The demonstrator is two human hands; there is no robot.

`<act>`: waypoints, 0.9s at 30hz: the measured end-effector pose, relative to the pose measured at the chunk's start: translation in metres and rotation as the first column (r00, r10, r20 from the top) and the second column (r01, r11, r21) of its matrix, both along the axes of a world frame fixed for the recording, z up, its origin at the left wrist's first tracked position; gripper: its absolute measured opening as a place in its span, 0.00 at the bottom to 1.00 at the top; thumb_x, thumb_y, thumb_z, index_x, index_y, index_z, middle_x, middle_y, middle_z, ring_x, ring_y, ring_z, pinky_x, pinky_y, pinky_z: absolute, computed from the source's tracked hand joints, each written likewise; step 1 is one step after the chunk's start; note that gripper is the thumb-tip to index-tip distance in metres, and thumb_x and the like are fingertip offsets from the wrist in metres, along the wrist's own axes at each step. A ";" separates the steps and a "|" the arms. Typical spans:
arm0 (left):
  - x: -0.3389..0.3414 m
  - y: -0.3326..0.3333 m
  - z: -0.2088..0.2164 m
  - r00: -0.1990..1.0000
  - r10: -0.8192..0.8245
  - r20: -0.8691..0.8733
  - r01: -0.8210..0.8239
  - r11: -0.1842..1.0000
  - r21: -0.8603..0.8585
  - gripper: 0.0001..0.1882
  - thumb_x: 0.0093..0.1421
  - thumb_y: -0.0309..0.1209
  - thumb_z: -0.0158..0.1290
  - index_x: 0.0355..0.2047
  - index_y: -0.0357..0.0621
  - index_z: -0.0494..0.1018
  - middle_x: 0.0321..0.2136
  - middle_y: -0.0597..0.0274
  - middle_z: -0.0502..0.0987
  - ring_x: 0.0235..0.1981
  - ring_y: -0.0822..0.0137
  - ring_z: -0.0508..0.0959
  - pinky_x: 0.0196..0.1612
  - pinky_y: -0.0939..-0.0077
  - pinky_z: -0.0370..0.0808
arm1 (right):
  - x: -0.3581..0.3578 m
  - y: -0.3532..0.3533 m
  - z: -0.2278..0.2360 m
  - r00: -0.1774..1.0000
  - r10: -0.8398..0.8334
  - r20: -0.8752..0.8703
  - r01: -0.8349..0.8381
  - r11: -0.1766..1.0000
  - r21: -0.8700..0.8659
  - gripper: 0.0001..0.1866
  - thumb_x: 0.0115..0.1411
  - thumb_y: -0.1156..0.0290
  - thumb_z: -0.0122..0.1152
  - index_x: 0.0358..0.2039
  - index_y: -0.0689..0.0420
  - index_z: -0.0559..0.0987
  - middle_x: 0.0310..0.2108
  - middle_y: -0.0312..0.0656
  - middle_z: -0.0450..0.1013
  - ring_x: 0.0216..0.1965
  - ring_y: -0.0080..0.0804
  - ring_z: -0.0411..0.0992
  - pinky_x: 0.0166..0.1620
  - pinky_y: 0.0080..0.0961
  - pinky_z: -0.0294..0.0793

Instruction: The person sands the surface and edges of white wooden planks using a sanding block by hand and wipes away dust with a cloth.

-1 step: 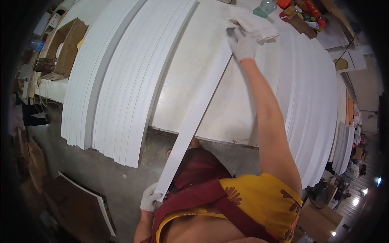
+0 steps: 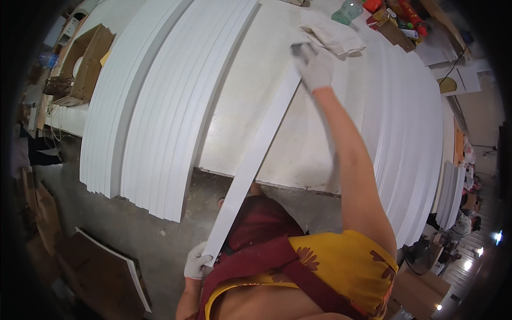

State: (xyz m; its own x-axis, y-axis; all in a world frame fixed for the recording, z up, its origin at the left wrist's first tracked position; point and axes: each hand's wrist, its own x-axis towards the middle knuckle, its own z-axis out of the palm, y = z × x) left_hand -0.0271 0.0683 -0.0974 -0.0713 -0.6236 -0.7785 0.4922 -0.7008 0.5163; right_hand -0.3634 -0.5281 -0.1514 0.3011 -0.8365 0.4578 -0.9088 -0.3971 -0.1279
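Note:
A long flat white strip point(image 2: 261, 141) slants from beside my body up over the white tabletop point(image 2: 301, 138). Its near end is in my left hand point(image 2: 196, 261), gloved in white, fingers wrapped round the edge. My right hand point(image 2: 318, 70), also gloved, reaches out to the strip's far end. It is closed on a small dark grey block point(image 2: 303, 50), which looks like a sanding block and is pressed on or just by the strip's tip; motion blurs it. A crumpled white cloth point(image 2: 337, 38) lies just beyond my right hand.
Stacks of similar white strips stand at the left point(image 2: 165, 112) and right point(image 2: 408, 133). A green-tinted bottle point(image 2: 346, 12) and a box of odds and ends point(image 2: 393, 29) lie at the far right. A wooden box point(image 2: 88, 64) sits far left. Brown board point(image 2: 101, 272) below.
My right hand has shifted slightly nearer and to the left with the grey block, away from the cloth. My left hand stays on the strip's near end.

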 end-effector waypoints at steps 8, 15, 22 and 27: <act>-0.009 0.000 0.005 0.995 0.096 -0.014 -0.096 0.995 0.031 0.30 0.48 0.32 0.59 0.54 0.32 0.75 0.37 0.59 0.83 0.37 0.69 0.81 0.43 0.77 0.75 | 0.026 0.110 0.040 0.934 0.353 0.052 -0.355 0.934 0.032 0.25 0.61 0.51 0.59 0.57 0.42 0.77 0.52 0.50 0.74 0.49 0.54 0.73 0.53 0.47 0.72; 0.004 0.028 -0.034 0.990 0.089 -0.105 -0.092 0.995 -0.025 0.33 0.49 0.37 0.60 0.54 0.29 0.74 0.38 0.51 0.83 0.36 0.65 0.82 0.40 0.76 0.79 | 0.003 -0.057 0.032 0.955 -0.233 -0.181 0.259 0.957 0.132 0.26 0.63 0.44 0.51 0.59 0.38 0.76 0.55 0.52 0.73 0.56 0.54 0.71 0.56 0.48 0.70; -0.004 0.025 -0.043 0.963 0.174 -0.204 -0.199 0.974 -0.107 0.35 0.50 0.35 0.61 0.57 0.25 0.71 0.40 0.46 0.82 0.36 0.63 0.83 0.40 0.76 0.80 | 0.049 0.132 0.020 0.987 0.149 -0.060 -0.153 0.985 -0.078 0.24 0.61 0.56 0.58 0.58 0.41 0.77 0.53 0.48 0.75 0.49 0.48 0.74 0.47 0.46 0.74; -0.009 0.022 -0.040 0.958 0.175 -0.227 -0.211 0.966 -0.148 0.37 0.51 0.35 0.61 0.60 0.25 0.68 0.42 0.47 0.82 0.37 0.64 0.83 0.41 0.77 0.80 | 0.120 0.368 0.052 0.743 0.608 0.280 -0.663 0.726 0.184 0.22 0.54 0.63 0.61 0.51 0.46 0.78 0.50 0.46 0.74 0.39 0.43 0.77 0.38 0.43 0.75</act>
State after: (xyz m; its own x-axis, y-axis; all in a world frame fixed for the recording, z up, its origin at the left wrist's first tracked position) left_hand -0.0360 0.0902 -0.1377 -0.0872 -0.7628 -0.6408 0.7198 -0.4929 0.4889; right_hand -0.2438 -0.1597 -0.0995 0.7363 -0.5718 0.3618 -0.4003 -0.7992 -0.4483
